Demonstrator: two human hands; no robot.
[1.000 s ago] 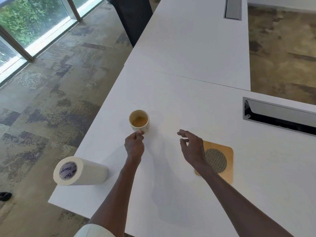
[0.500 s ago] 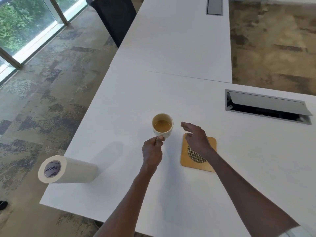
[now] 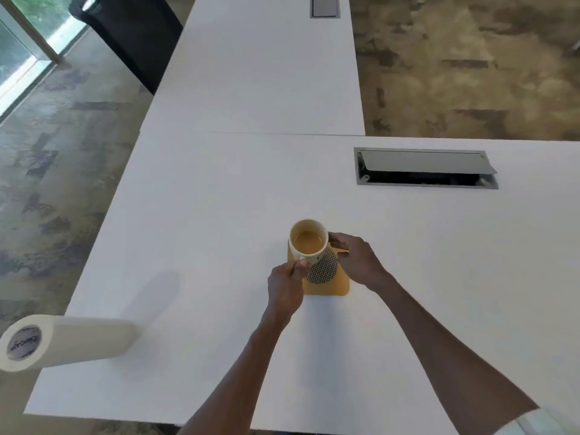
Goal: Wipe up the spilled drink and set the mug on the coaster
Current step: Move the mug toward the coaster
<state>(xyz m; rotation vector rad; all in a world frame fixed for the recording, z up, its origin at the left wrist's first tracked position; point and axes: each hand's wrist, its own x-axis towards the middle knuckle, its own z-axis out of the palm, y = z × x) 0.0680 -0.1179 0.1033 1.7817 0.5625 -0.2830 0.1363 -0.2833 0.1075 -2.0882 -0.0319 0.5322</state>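
Note:
A cream mug [image 3: 308, 241] with a light brown drink in it is over the far left corner of the square wooden coaster [image 3: 326, 282], which has a round woven disc at its middle. My left hand [image 3: 287, 285] pinches the mug's handle from the near side. My right hand [image 3: 357, 260] rests on the coaster's right part, fingers by the mug's side; whether they touch the mug I cannot tell. No spilled liquid shows on the white table [image 3: 219, 246].
A roll of paper towel [image 3: 66, 340] lies on its side at the table's near left corner. An open cable hatch [image 3: 425, 167] is set into the tabletop at the far right. A dark chair [image 3: 125, 36] stands at the far left.
My left hand has carried the mug to the right, onto the coaster's corner. My right hand has stayed on the coaster, now beside the mug.

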